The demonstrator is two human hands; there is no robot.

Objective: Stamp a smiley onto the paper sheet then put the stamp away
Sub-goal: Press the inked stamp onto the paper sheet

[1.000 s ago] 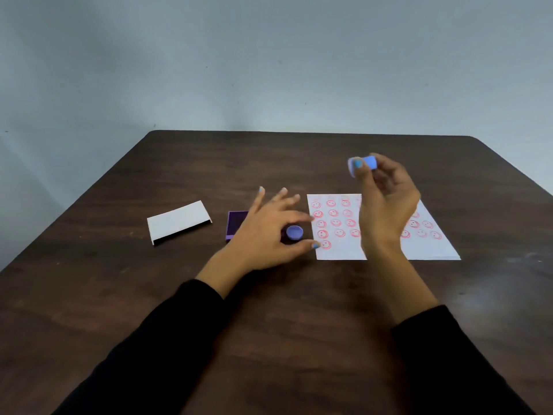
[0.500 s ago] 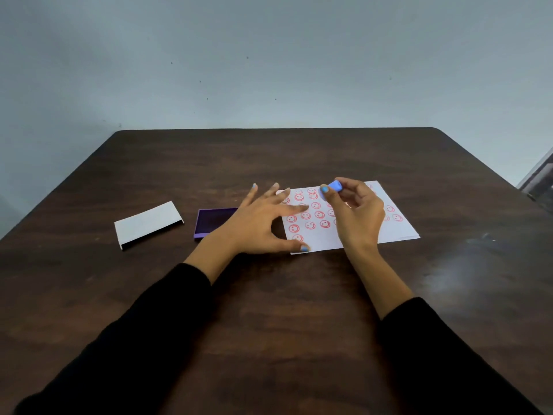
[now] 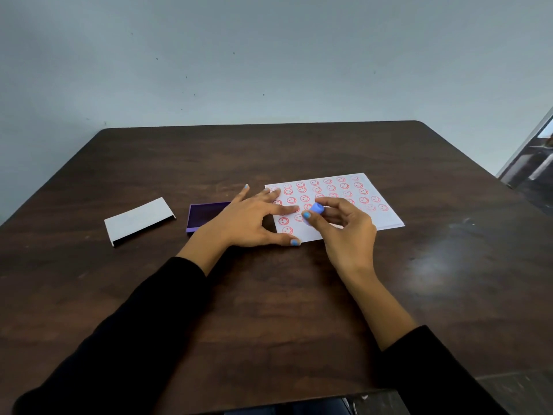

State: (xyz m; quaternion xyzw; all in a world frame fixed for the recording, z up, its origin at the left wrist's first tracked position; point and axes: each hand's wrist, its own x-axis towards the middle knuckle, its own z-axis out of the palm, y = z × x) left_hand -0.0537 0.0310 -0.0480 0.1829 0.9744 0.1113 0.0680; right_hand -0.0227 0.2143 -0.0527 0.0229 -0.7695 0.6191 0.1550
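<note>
A white paper sheet covered with several red smileys lies on the dark wooden table. My right hand pinches a small blue stamp between thumb and fingers, just over the sheet's near left part. My left hand lies flat with fingers spread, its fingertips on the sheet's left edge. A purple stamp box sits just left of that hand, partly hidden by it. The stamp's cap is out of sight.
A white box sleeve lies on the table to the left of the purple box. The table's far edge meets a pale wall. A dark doorway or frame shows at the right edge.
My right hand came down from above the sheet and now holds the stamp low over the near left smileys. The left hand slid onto the sheet's edge, covering the cap.
</note>
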